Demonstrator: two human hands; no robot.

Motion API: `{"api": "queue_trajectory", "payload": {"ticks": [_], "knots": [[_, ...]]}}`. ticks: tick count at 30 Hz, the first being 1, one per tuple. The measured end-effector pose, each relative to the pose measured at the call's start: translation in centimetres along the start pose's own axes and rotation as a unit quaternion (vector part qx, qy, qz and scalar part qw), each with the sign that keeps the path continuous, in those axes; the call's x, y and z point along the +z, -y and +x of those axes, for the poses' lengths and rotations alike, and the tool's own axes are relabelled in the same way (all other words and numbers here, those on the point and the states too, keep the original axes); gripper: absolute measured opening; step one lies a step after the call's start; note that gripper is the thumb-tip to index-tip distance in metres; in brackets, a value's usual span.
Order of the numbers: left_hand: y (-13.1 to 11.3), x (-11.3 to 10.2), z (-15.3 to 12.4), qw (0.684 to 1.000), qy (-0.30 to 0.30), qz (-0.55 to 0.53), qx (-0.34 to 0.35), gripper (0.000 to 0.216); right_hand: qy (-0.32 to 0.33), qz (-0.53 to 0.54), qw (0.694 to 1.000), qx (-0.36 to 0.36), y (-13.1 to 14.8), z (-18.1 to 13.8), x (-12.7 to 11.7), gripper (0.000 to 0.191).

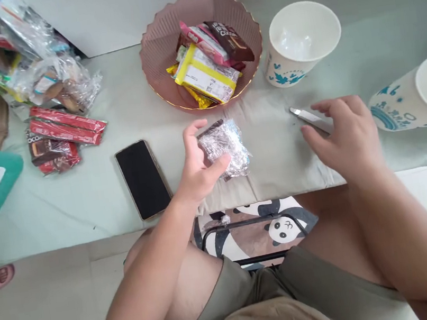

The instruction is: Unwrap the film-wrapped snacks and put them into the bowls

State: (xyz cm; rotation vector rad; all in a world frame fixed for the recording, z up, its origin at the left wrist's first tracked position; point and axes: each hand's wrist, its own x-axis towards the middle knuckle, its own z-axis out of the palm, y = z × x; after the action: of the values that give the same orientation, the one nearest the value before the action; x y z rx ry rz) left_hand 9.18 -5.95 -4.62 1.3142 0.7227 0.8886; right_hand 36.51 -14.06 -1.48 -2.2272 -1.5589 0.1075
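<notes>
A: Entry one, nearest the person. Position?
B: Left hand (200,164), on the near side of the pink bowl (152,67), clamped on a wrapped packet (231,146). The packet extended rightward from the palm, thumb across its upper face, fingers at its left and far edges.
A: Appearance?
B: Squarish; clear, crinkled, shiny film; pale blue at the right, dark edging at the far left corner.
A: Entry two?
B: Right hand (348,134), nearer than the bowl and to its right. Thumb and forefinger stood apart, either side of a slim white knife (309,117), its tip pointing left and away. Cannot tell whether the fingers touched its handle.
A: Remainder?
B: One dark-screened phone (143,179), left of the bowl and nearer. One paper cup (288,71), white with blue print, just right of the bowl. Assorted snack packets (210,69), yellow, pink and brown, inside the bowl.
</notes>
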Motion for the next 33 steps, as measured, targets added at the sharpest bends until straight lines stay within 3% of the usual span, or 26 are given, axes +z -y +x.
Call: {"api": "queue_trajectory", "payload": {"ticks": [3, 7, 11, 13, 16, 18, 20, 27, 33], "knots": [[0.1, 0.2, 0.2, 1.0, 0.014, 0.024, 0.01, 0.078, 0.053, -0.041, 0.996, 0.052, -1.4, 0.4, -0.1, 0.037], [0.5, 0.6, 0.3, 0.999, 0.027, 0.035, 0.011, 0.071, 0.084, -0.046, 0.994, 0.048, -1.3, 0.8, -0.3, 0.024], [0.5, 1.1, 0.0, 0.998, 0.035, 0.045, -0.009, 0.059, 0.104, 0.095, 0.988, 0.059, 1.0, 0.0, -0.7, 0.018], [0.3, 1.3, -0.2, 0.997, 0.032, 0.066, -0.011, 0.058, 0.171, 0.246, 0.952, 0.056, 2.9, -1.2, -0.7, 0.02], [0.0, 1.5, -0.4, 0.994, 0.032, 0.101, -0.019, 0.061, 0.288, 0.451, 0.843, 0.047, 5.6, -3.1, -0.6, 0.026], [-0.2, 1.5, -0.5, 0.992, 0.04, 0.118, -0.024, 0.061, 0.334, 0.519, 0.785, 0.051, 6.9, -4.0, -0.5, 0.029], [-0.4, 1.5, -0.5, 0.99, 0.044, 0.131, -0.02, 0.062, 0.362, 0.543, 0.755, 0.066, 7.8, -4.3, -0.4, 0.033], [-0.6, 1.6, -0.7, 0.987, 0.054, 0.15, -0.02, 0.067, 0.394, 0.559, 0.71, 0.169, 8.8, -4.4, 0.4, 0.033], [-0.7, 1.9, -0.8, 0.987, 0.057, 0.147, -0.019, 0.068, 0.371, 0.556, 0.723, 0.173, 9.0, -4.7, 1.0, 0.034]]}}
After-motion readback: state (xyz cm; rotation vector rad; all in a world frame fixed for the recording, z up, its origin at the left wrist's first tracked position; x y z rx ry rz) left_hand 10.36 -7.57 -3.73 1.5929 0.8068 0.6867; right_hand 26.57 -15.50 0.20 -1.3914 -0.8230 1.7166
